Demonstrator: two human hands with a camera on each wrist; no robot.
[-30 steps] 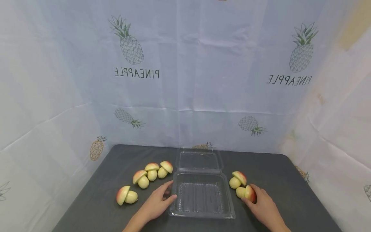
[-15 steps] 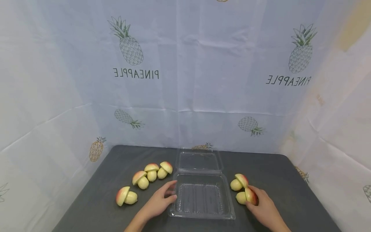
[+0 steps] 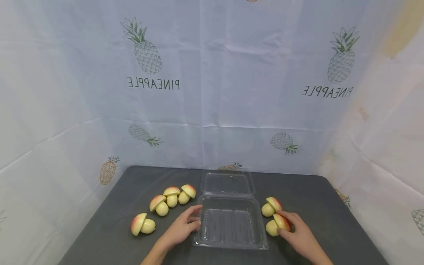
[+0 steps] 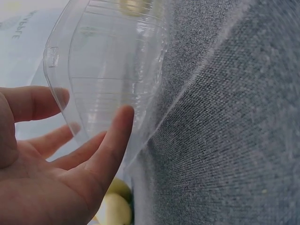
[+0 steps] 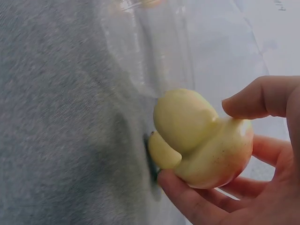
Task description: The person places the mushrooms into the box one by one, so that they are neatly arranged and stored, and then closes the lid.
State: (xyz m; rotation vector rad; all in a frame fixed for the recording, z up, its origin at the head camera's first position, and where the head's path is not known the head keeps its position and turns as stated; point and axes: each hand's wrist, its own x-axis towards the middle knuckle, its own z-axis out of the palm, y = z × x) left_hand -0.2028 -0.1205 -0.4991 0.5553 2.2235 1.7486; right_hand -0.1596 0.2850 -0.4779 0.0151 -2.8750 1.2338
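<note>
My right hand [image 3: 300,235] grips a mushroom-shaped toy [image 3: 272,228] by its red-and-yellow cap, thumb on one side and fingers on the other. In the right wrist view the round pale-yellow stem of this toy mushroom [image 5: 185,119] points away from the palm. A second toy mushroom [image 3: 268,210] lies just beyond it. Between the hands stands a clear plastic clamshell box [image 3: 228,244], its lid [image 3: 228,184] folded back. At the box's left wall is my left hand [image 3: 180,230], fingers loosely spread along the rim; the left wrist view shows its fingers [image 4: 124,123] beside the wall.
On the left of the dark table [image 3: 106,243] lie several more toy mushrooms, among them a near one [image 3: 147,226] and a far one [image 3: 184,198] close to the box. A pineapple-print curtain [image 3: 228,103] encloses the table's back and sides.
My right hand has shifted slightly left with the toy mushroom, which has tilted. The mushroom beyond it has moved a little nearer. The left hand stays beside the box.
</note>
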